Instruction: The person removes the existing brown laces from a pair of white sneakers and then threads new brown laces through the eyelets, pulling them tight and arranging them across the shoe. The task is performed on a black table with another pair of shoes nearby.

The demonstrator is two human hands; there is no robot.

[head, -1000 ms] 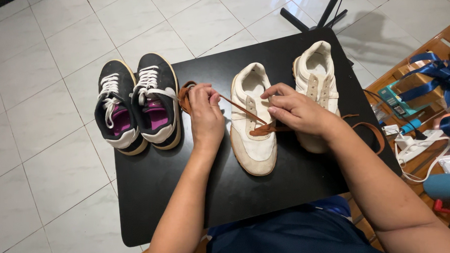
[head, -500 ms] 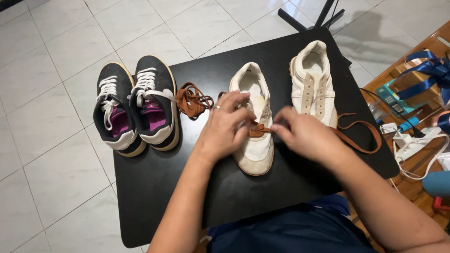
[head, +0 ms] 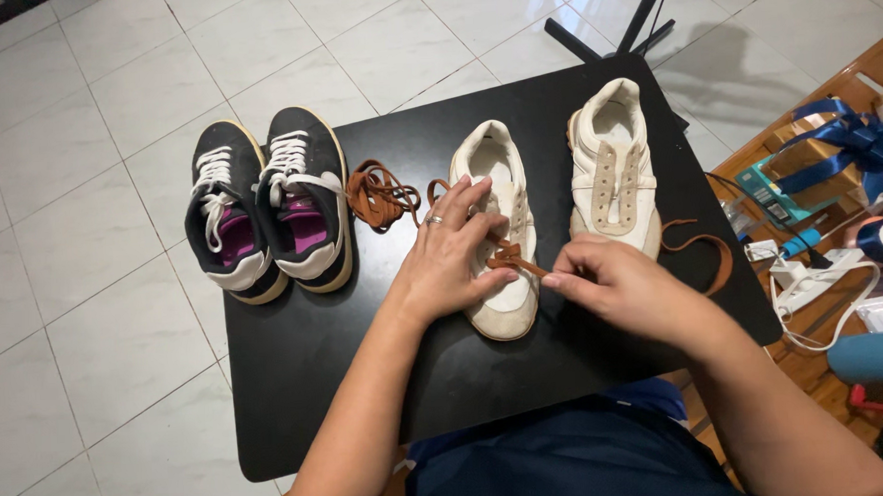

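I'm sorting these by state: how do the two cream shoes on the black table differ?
The nearer cream shoe has a brown lace partly threaded, under the left hand and right hand; the farther cream shoe is unlaced and untouched, and sits further back. Both share colour and style.

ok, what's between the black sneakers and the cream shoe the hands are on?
In the head view, a loose bundle of brown lace lies on the black table, between the black sneakers and the cream shoe. It seems to touch neither.

Cream sneaker upright on black table, brown lace threaded through its lowest eyelets
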